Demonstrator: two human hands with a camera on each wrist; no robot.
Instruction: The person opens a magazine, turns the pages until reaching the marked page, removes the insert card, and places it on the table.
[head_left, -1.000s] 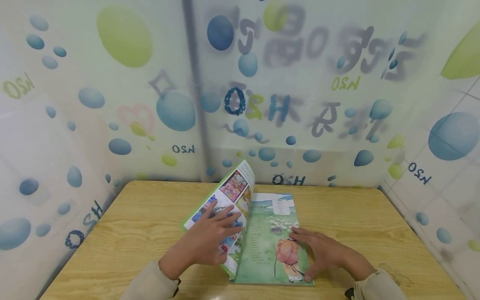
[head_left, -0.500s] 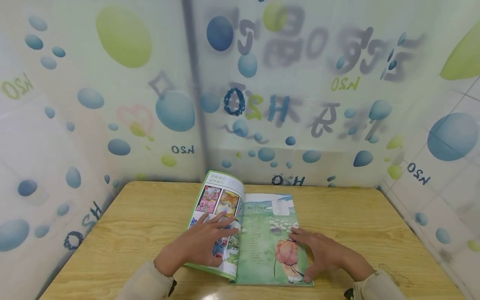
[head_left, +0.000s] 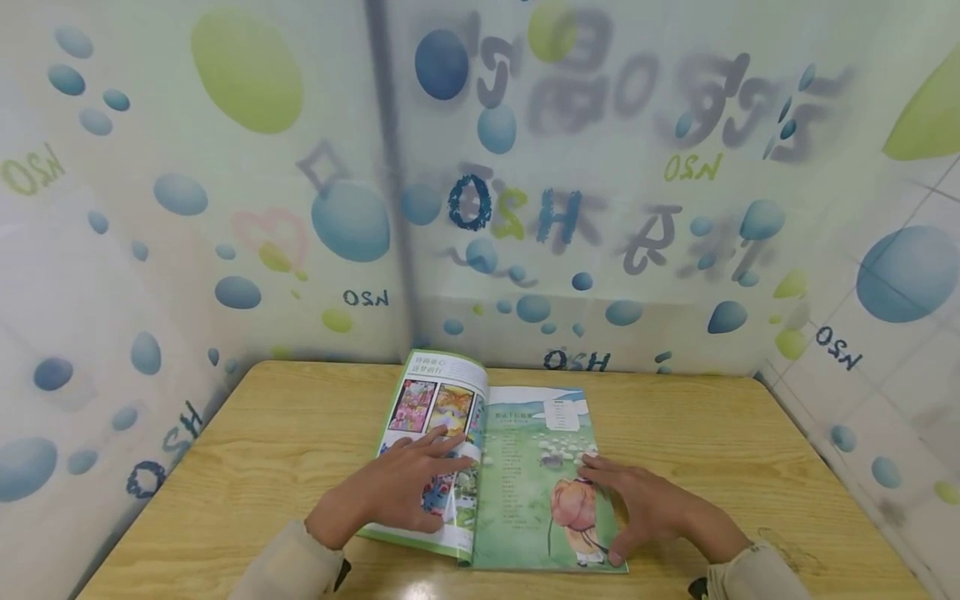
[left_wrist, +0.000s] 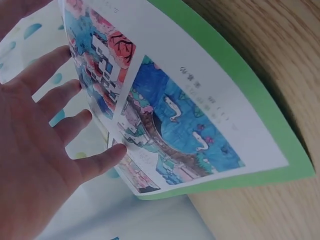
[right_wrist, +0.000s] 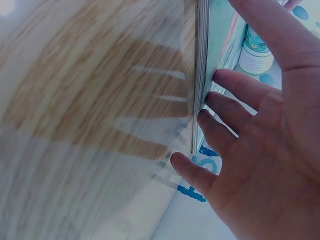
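Observation:
An open magazine [head_left: 525, 508] lies on the wooden table, with pictures on its left page [head_left: 450, 404] and a green illustrated page with text on its right. My left hand [head_left: 397, 483] rests on the left page with its fingers spread. In the left wrist view the fingertips of the left hand [left_wrist: 40, 150] touch the page [left_wrist: 220, 110], whose green-bordered edge bows up off the table. My right hand [head_left: 656, 504] lies at the magazine's right edge, thumb near the lower corner. In the right wrist view the right hand's [right_wrist: 260, 145] extended fingertips touch the page stack [right_wrist: 201, 55].
The glossy wooden table [head_left: 285, 433] stretches to both sides of the magazine. Behind it and along both sides hangs a pale curtain [head_left: 637, 250] printed with blue and green ovals and mirrored letters.
The left leaf, raised and slanted at first, has come down to the left and lies flatter. My left hand has moved with it slightly leftward. My right hand stays put.

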